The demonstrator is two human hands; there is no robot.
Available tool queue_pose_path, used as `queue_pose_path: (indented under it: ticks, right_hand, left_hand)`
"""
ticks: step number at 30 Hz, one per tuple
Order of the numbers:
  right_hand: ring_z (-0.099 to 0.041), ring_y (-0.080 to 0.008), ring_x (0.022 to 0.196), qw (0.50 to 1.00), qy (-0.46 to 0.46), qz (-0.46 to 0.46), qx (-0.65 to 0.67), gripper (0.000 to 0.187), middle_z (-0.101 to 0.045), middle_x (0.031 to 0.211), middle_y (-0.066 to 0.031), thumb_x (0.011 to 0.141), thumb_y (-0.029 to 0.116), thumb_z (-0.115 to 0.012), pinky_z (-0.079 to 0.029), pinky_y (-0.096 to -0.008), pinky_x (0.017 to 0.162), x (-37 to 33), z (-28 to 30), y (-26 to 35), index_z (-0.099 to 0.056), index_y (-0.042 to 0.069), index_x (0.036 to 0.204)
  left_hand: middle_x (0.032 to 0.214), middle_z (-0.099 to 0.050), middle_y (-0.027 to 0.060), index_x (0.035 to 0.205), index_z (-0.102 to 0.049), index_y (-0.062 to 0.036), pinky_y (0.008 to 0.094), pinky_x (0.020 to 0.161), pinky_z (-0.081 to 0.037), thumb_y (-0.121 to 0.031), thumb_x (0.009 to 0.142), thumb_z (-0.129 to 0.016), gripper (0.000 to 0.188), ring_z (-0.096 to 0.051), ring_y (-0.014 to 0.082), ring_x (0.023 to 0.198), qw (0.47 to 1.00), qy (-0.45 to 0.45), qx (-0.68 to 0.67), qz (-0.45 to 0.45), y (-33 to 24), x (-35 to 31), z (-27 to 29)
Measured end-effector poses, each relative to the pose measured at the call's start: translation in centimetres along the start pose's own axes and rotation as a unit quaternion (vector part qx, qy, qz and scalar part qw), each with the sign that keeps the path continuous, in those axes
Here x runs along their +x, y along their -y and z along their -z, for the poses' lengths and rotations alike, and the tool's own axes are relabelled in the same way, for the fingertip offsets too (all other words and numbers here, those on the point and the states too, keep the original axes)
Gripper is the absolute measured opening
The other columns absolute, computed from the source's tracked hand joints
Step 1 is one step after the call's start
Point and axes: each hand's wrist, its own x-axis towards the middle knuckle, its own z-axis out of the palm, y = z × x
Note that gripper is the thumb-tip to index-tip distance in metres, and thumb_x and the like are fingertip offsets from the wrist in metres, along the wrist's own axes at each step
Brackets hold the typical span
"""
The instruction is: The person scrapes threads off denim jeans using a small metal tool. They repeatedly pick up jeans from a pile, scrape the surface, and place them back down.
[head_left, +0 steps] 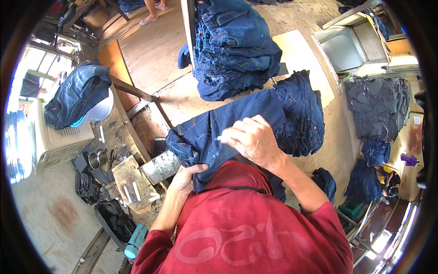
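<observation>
1. The left hand (185, 179) grips the near edge of the blue jeans (246, 112) by the waist end, thumb pressed on top of the cloth.
2. The right hand (253, 140) is closed, its fingers pinching a short white stick (219, 138) just over the denim — whether the tip touches the cloth, I cannot tell.
3. The jeans lie spread in front of the person's red shirt (237, 219), waist end to the left, the legs reaching up and right toward a folded denim stack (303, 116).
4. Beside the waist end, a mottled pale cylinder (160, 167) shows near the left hand.
5. Left of that, a stained counter (111, 137) carries a metal cup (94, 160) and a worn board (124, 171) with more white sticks (136, 192) on it.
6. Beyond the jeans stands a taller jeans pile (235, 50); well off to the right hang or lie grey garments (378, 107) — which, I cannot tell.
</observation>
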Motion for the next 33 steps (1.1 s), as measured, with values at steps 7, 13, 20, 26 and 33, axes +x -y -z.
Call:
queue_pose_path:
  ticks: [7, 13, 20, 26, 33]
  right_hand:
    - [-0.061, -0.0173, 0.091, 0.993, 0.047, 0.1, -0.051, 0.013, -0.063, 0.088, 0.0047, 0.095, 0.036, -0.075, -0.044, -0.0408, 0.084, -0.8, -0.3, 0.1, -0.077, 0.023, 0.1]
    - [-0.057, -0.0177, 0.088, 0.991, 0.039, 0.117, -0.06, 0.017, -0.059, 0.089, 0.0049, 0.096, 0.036, -0.075, -0.042, -0.0394, 0.079, 0.1, 0.0, 0.4, -0.077, 0.023, 0.105]
    - [-0.059, -0.019, 0.092, 0.99, 0.032, 0.116, -0.068, 0.011, -0.059, 0.088, 0.0025, 0.094, 0.028, -0.072, -0.043, -0.0398, 0.081, 0.6, 0.2, 0.6, -0.077, 0.02, 0.1]
    - [-0.058, -0.0185, 0.089, 0.993, 0.016, 0.085, -0.084, 0.014, -0.06, 0.087, 0.0037, 0.093, 0.032, -0.076, -0.042, -0.0394, 0.08, 1.0, 0.5, -0.4, -0.079, 0.021, 0.102]
    - [-0.067, -0.0204, 0.087, 0.994, 0.025, 0.051, -0.093, 0.014, -0.069, 0.084, 0.0012, 0.099, 0.035, -0.073, -0.046, -0.0415, 0.084, 1.2, -2.0, -4.4, -0.075, 0.022, 0.095]
  left_hand:
    - [0.131, -0.077, 0.0107, 0.134, -0.071, -0.001, 0.0417, 0.111, -0.056, 0.015, 0.079, -0.077, 0.058, -0.073, 0.0259, 0.119, 0.999, 0.03, 0.044, 0.005, -0.6, -0.3, 0.2]
    - [0.131, -0.077, 0.0098, 0.133, -0.073, -0.0017, 0.0407, 0.111, -0.055, 0.016, 0.075, -0.077, 0.061, -0.073, 0.0257, 0.118, 0.998, 0.037, 0.048, -0.016, -0.6, -0.4, -0.1]
    - [0.129, -0.077, 0.0089, 0.134, -0.073, -0.0019, 0.0402, 0.111, -0.054, 0.016, 0.074, -0.077, 0.063, -0.073, 0.025, 0.118, 0.998, 0.031, 0.044, -0.015, -0.6, -0.4, -0.2]
    - [0.129, -0.078, 0.0096, 0.136, -0.072, -0.001, 0.0401, 0.111, -0.055, 0.015, 0.074, -0.076, 0.064, -0.073, 0.0253, 0.119, 0.997, 0.041, 0.053, -0.041, -0.7, -0.5, -0.6]
    - [0.132, -0.076, 0.0143, 0.139, -0.069, 0.0028, 0.0434, 0.11, -0.057, 0.01, 0.072, -0.074, 0.067, -0.075, 0.0289, 0.117, 0.996, -0.003, 0.08, -0.042, -0.9, 0.9, 0.9]
